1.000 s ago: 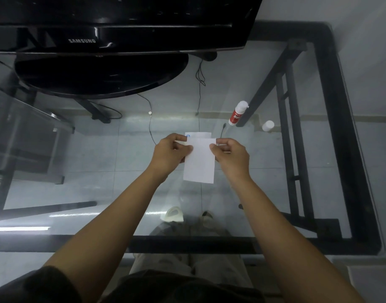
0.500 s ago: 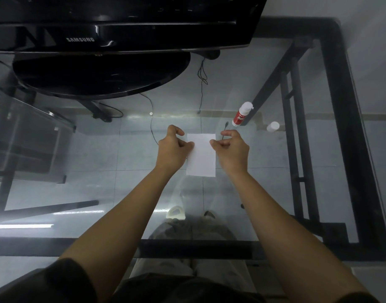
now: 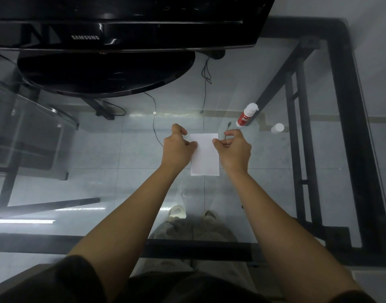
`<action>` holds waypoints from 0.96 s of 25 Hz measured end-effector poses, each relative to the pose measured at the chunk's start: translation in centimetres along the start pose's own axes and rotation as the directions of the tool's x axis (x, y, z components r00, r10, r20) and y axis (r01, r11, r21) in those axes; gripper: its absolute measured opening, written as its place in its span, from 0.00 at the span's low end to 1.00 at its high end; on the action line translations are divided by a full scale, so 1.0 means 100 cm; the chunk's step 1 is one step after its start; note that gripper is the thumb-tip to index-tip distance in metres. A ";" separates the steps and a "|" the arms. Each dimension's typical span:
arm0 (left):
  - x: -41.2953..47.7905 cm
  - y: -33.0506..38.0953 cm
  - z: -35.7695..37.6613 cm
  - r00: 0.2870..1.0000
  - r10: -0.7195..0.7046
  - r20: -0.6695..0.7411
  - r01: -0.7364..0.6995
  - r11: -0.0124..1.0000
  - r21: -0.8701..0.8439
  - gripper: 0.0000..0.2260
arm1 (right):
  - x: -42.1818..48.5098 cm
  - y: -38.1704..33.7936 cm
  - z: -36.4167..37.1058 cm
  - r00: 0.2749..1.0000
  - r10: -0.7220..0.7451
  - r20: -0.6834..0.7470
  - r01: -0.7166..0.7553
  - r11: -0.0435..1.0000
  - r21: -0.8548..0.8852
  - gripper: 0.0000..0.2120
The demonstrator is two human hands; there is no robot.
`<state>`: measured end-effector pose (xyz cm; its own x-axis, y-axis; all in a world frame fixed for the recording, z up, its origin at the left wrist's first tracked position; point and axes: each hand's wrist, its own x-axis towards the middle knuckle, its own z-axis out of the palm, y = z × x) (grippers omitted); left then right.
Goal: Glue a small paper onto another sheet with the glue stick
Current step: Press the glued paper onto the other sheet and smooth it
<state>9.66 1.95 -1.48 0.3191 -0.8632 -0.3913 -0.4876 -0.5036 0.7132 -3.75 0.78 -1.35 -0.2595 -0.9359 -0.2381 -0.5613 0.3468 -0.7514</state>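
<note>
White rectangular paper sheet [image 3: 204,155]: flat on clear glass bench [image 3: 264,193], edges pinched by left hand [image 3: 178,147] and right hand [image 3: 233,150] fingers. Risk: slipping on glass, misaligned bond. Red-and-white glue stick [image 3: 246,115] uncapped nearby, may dry.

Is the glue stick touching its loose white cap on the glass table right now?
Apart. The head view shows the glue stick lying uncapped, with a clear stretch of bare glass between it and the cap to its right.
</note>
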 end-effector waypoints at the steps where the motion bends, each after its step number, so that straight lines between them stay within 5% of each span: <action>1: 0.000 0.001 0.000 1.000 -0.008 -0.004 0.008 1.000 0.004 0.13 | 0.000 -0.001 0.000 1.000 0.004 0.003 -0.004 1.000 -0.001 0.14; 6: 0.000 0.004 0.002 1.000 -0.028 -0.012 0.028 0.999 0.035 0.15 | 0.001 -0.001 0.000 0.999 -0.027 -0.018 0.026 0.999 -0.047 0.12; 8: 0.001 0.006 0.002 0.999 -0.039 -0.017 0.039 0.998 0.049 0.15 | 0.000 0.003 -0.001 0.985 -0.171 0.009 0.171 0.979 -0.110 0.11; 12: 0.004 0.010 0.001 0.998 -0.067 0.013 0.066 0.995 0.076 0.17 | 0.003 0.027 -0.014 0.765 -0.547 0.340 0.635 0.730 -0.255 0.14; 14: 0.005 0.012 0.000 0.996 -0.088 0.024 0.086 0.993 0.083 0.18 | 0.007 0.042 -0.021 0.650 -0.542 0.533 0.751 0.566 -0.341 0.22; 16: 0.005 0.013 0.000 0.995 -0.095 0.031 0.092 0.992 0.084 0.18 | 0.009 0.051 -0.023 0.619 -0.480 0.622 0.779 0.477 -0.407 0.28; 24: -0.008 0.010 -0.004 0.992 -0.125 0.020 0.122 0.986 0.109 0.20 | 0.008 0.053 -0.022 0.635 -0.403 0.659 0.766 0.439 -0.469 0.32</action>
<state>9.23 2.10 -0.24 0.3617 -0.7938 -0.4889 -0.5306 -0.6065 0.5921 -8.63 1.97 -4.14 0.5796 -0.7745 -0.2535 -0.8141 -0.5358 -0.2240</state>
